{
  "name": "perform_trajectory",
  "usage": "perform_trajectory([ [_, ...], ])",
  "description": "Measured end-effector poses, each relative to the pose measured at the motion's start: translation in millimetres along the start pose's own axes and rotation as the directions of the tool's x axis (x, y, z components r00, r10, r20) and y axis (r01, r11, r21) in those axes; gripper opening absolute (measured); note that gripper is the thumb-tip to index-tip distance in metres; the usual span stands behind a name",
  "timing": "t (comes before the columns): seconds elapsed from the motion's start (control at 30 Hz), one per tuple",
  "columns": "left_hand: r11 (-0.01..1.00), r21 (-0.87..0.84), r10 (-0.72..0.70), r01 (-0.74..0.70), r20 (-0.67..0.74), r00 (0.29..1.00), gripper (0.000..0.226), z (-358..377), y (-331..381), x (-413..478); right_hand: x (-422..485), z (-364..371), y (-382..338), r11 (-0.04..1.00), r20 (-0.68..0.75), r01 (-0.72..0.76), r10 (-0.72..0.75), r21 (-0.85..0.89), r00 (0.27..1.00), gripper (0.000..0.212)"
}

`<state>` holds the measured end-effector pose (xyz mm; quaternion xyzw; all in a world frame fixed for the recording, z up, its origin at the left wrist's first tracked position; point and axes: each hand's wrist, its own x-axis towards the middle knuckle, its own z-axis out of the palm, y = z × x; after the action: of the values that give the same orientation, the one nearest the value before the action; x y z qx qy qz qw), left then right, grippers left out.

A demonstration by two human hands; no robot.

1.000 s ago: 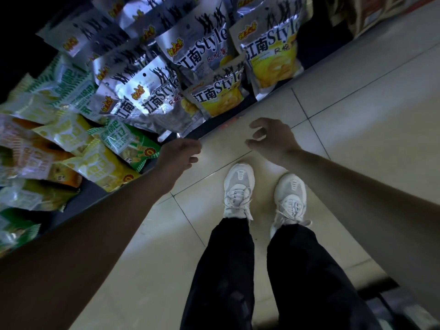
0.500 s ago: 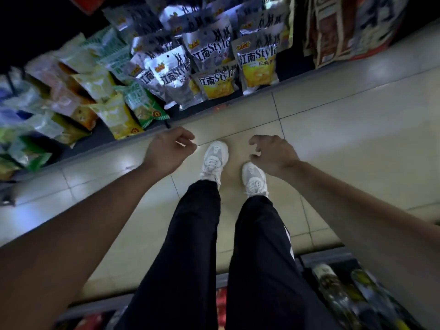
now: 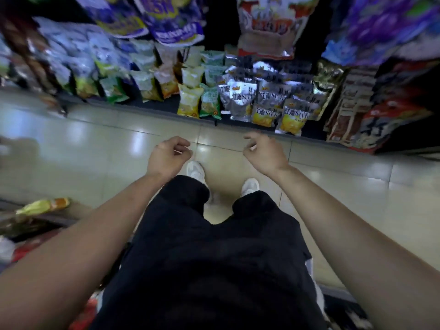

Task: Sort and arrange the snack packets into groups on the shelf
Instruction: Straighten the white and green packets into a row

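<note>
Both grips hang above the glossy beige tiled floor and hold nothing. The left grip has its fingers loosely curled, and the right grip is slack too, fingers parted. The silver-and-yellow foil snack packets stand crowded at the front edge of the dark bottom shelf. Just left of them a yellow plastic packet touches a green plastic packet. White shoes show below black trousers.

Both bare arms stretched forward, left hand and right hand apart, fingers loosely curled, holding nothing
</note>
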<state>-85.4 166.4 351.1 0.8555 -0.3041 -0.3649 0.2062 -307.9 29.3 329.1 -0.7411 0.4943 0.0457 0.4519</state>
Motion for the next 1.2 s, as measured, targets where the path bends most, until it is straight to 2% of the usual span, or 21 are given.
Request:
perform_trajectory([
  [0.23,0.97,-0.234,-0.111,0.072,-0.157,0.981,0.018,-108.3,-48.7,-48.2,-3.1,27.7,-146.1,0.974,0.124,0.201,-0.187,-0.105,0.974,0.039],
  [0.53,0.904,-0.413,-0.247,0.106,-0.304,0.92,0.013,-272.4,-175.8,-82.5,5.4,126.8,-370.0,0.875,0.284,0.431,-0.366,-0.219,0.886,0.038],
  [0.77,0.831,-0.544,-0.361,0.114,-0.372,0.855,0.023,-386.3,-282.5,-76.1,17.9,210.9,-497.0,0.851,0.339,0.498,-0.424,-0.168,0.839,0.035],
  [0.83,0.806,-0.58,-0.405,0.118,-0.394,0.825,0.019,-414.6,-302.4,-67.3,30.7,234.3,-526.1,0.84,0.363,0.51,-0.425,-0.184,0.83,0.034],
  [0.93,0.776,-0.62,-0.444,0.113,-0.41,0.797,0.013,-453.3,-328.6,-47.3,60.3,268.3,-567.6,0.847,0.399,0.5,-0.402,-0.18,0.825,0.035],
  [1.1,0.754,-0.64,-0.493,0.146,-0.404,0.771,0.025,-522.4,-381.9,2.6,126.6,329.9,-650.3,0.834,0.395,0.519,-0.42,-0.188,0.817,0.034],
  [1.2,0.739,-0.653,-0.522,0.166,-0.4,0.753,0.023,-568.1,-411.7,35.8,163.2,365.1,-703.7,0.826,0.419,0.523,-0.408,-0.21,0.811,0.034],
])
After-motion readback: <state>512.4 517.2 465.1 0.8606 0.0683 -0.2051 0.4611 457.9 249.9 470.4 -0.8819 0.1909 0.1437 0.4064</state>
